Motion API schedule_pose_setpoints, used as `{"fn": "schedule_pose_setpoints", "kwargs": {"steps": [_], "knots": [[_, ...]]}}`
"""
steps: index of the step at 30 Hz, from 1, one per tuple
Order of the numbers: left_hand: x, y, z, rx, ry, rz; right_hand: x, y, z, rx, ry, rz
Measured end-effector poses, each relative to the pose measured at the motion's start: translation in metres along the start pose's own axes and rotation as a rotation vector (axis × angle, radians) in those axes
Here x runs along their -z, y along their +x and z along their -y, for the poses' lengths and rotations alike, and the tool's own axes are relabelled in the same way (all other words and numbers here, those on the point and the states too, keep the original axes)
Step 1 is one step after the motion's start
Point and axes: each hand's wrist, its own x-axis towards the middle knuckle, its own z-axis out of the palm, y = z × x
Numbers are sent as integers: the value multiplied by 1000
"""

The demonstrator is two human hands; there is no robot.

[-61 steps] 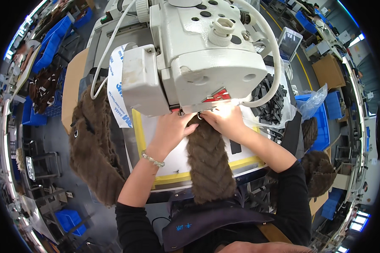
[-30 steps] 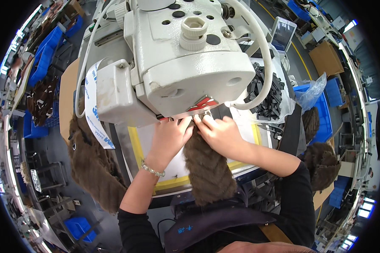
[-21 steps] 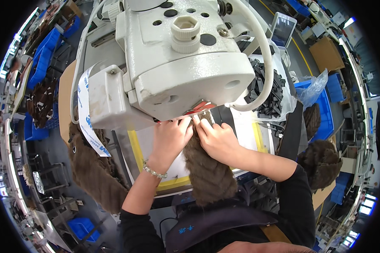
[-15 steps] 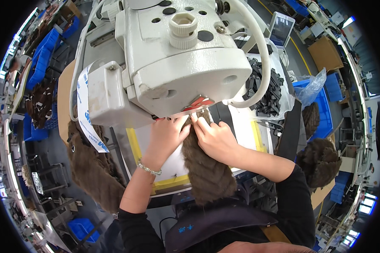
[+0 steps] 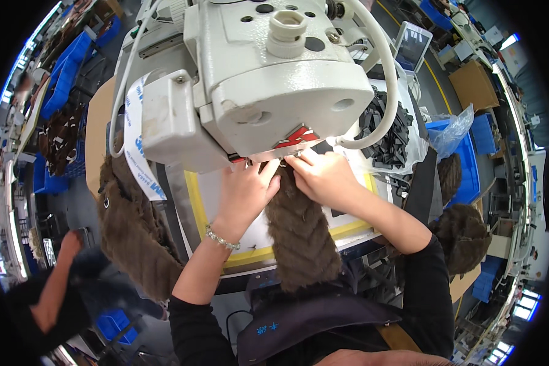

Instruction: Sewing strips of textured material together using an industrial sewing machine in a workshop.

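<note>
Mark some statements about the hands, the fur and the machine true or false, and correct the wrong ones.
1. The left hand and right hand are at the upper end of the brown fur strip. True.
2. The bracelet is on the right wrist. False: the beaded bracelet is on the left wrist.
3. A pile of black pieces lies to the right of the white machine. True.
4. The strip's lower end is at the machine. False: its upper end is there; the lower end is nearest the person.
5. Another person's arm shows at the lower left. True.
6. The sleeves reach both wrists. False: the black sleeves stop well short.
</note>
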Motion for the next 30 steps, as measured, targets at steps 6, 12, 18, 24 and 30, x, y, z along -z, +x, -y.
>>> {"fn": "schedule_pose_setpoints", "kwargs": {"steps": [6, 12, 18, 24, 30], "knots": [[-7, 1, -3, 21, -30, -30, -16, 3, -46, 148, 255, -4], [-17, 1, -6, 29, -115, -78, -30, 7, -62, 259, 355, -63], [-15, 0, -9, 12, -70, -88, -42, 8, -70, 300, 370, -43], [-15, 0, -10, -80, 27, -144, -46, 9, -76, 305, 506, -55], [-6, 2, -11, -147, 57, -126, -29, 18, -73, 322, 415, -50]]}}
